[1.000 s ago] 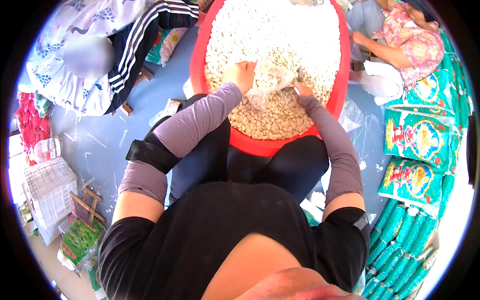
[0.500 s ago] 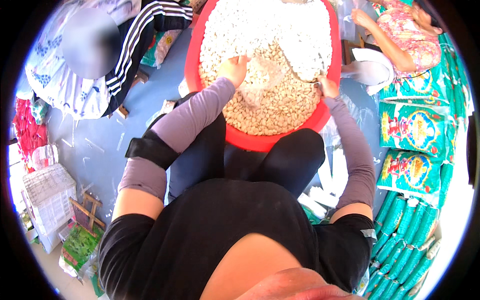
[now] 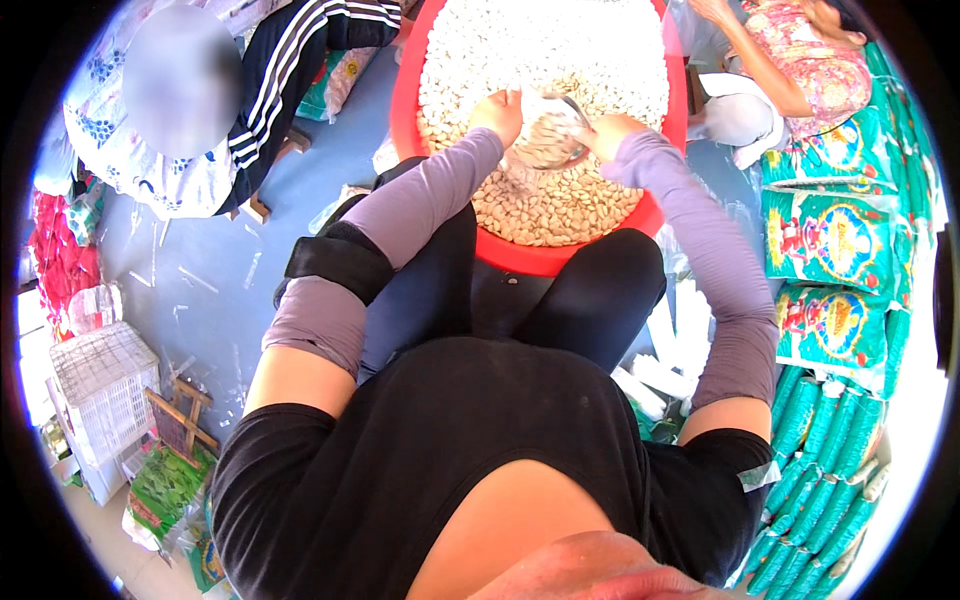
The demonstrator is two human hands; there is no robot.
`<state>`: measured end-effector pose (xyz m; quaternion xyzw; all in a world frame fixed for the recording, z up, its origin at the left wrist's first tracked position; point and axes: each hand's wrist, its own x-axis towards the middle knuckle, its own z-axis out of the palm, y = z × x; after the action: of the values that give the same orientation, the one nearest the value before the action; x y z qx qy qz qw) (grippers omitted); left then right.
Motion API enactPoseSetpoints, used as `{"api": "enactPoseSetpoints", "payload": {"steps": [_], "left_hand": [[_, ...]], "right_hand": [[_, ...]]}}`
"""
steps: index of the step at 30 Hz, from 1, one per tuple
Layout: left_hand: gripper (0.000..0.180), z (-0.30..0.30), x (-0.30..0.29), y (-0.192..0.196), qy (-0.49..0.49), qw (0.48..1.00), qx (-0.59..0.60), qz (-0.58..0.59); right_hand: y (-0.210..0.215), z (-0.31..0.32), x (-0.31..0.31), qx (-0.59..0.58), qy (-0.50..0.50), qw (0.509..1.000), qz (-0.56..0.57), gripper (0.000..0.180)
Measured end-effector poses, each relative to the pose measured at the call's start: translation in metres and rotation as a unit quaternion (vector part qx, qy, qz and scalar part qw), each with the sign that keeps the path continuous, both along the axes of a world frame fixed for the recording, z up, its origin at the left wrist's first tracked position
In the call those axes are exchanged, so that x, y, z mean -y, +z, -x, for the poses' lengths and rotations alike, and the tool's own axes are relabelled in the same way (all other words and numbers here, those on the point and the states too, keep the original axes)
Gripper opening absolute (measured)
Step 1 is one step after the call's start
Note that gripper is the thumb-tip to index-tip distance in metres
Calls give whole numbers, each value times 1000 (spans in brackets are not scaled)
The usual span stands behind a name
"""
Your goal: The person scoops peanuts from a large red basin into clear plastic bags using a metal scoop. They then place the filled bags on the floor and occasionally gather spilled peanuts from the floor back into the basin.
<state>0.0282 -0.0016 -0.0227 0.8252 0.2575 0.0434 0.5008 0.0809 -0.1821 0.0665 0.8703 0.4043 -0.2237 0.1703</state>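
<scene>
Green printed bags [image 3: 825, 240] stacked right; slim green packets [image 3: 820, 460], seemingly, below.

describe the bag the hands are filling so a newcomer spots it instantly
Start at the big round red plastic basin heaped with pale nuts. Over its middle, the left hand and right hand hold a small clear plastic bag part full of nuts, the only bag inside the basin.

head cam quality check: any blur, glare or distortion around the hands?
Head view: strong fisheye bending with a black rim; harsh sunlight washes out the white pieces in the red basin; left hand and right hand slightly soft, clear bag between them glinting.
</scene>
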Motion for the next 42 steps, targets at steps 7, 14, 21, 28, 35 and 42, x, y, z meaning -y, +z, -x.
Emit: {"api": "enactPoseSetpoints", "payload": {"steps": [7, 14, 21, 28, 35, 42], "left_hand": [[42, -20, -12, -29, 41, 997, 23, 60], [25, 30, -40, 76, 89, 826, 171, 529], [23, 112, -143, 165, 44, 758, 217, 614], [23, 73, -224, 29, 163, 959, 148, 177], [52, 141, -351, -171, -58, 817, -272, -506], [47, 161, -324, -209, 19, 869, -356, -344]], "right_hand": [[54, 58, 30, 223, -186, 945, -153, 40], [-3, 62, 204, 99, -435, 813, -374, 53], [-85, 131, 292, 9, -729, 520, -444, 58], [-202, 180, 359, -48, -814, 386, -431, 64], [-248, 194, 354, -29, -813, 355, -461, 37], [-312, 163, 368, 190, -764, 484, -382, 32]]}}
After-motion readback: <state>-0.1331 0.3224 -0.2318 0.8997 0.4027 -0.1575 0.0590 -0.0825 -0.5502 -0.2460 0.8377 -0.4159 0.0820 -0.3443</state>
